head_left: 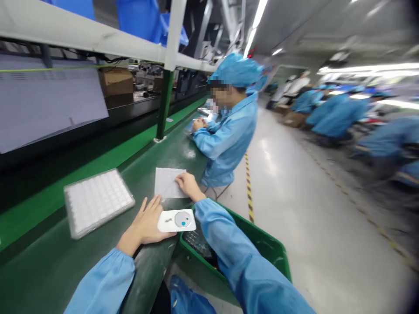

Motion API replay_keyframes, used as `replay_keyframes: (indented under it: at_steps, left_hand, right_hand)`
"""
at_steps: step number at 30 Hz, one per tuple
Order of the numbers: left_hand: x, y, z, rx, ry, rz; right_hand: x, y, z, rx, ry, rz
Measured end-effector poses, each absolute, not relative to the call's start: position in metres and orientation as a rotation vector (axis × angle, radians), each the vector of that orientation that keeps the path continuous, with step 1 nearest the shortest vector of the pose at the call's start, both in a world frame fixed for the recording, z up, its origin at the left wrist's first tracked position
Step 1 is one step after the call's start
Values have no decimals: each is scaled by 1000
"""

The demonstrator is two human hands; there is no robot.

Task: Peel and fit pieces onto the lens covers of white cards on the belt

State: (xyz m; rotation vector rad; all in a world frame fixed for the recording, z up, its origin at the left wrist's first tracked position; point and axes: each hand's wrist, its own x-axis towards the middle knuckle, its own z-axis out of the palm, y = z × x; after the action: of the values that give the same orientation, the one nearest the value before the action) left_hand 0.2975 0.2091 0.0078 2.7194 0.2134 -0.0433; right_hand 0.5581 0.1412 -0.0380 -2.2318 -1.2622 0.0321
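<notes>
Left hand (144, 222), fingers spread, touches a white dialled device (176, 220) at the green bench (39, 270) edge; right hand (188, 185) lies open on a paper sheet (166, 182); a nudge could tip the device into the green crate (271, 257) below.

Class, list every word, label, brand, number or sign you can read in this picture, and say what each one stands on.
No text can be read: the small dark mark on the white plastic device and any marks on the sheet of paper are too small or blurred.
</notes>
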Motion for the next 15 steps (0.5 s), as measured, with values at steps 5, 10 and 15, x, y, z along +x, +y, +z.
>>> replay_keyframes:
  at_steps: [5,10,15]
  left_hand:
    - [297,215,12,2668,190,-64]
    - [294,201,19,2590,130,-82]
    - [297,173,17,2595,-20,-134]
  right_hand:
    - [545,114,-44,-2242,-1147,-14]
    - [537,64,-64,-2161,-954,109]
    - [535,28,-78,-2057,-825,441]
